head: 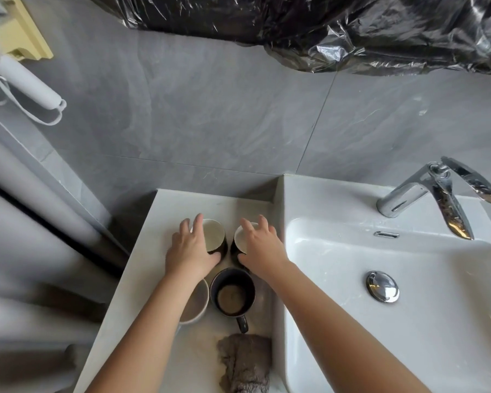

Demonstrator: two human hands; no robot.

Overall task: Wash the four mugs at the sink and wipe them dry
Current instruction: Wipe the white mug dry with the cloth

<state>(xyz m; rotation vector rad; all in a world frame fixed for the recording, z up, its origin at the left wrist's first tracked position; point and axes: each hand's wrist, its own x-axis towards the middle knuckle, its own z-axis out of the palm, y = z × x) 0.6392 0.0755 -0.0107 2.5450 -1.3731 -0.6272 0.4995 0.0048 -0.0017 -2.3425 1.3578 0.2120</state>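
Note:
Several mugs stand on the white counter point(153, 279) left of the sink point(408, 307). At the back are two dark mugs with white insides. My left hand point(192, 248) curls round the back left mug point(214, 235). My right hand point(260, 245) curls round the back right mug point(240, 239). In front stands a dark mug point(233, 293) with brown residue inside and its handle toward me. A pale mug point(197, 303) beside it is partly hidden under my left forearm.
A grey cloth point(244, 364) lies on the counter near the front edge. The chrome tap point(437, 194) stands at the back of the white basin, with a chrome drain plug point(382, 286). Black plastic sheeting point(323, 29) covers the wall above.

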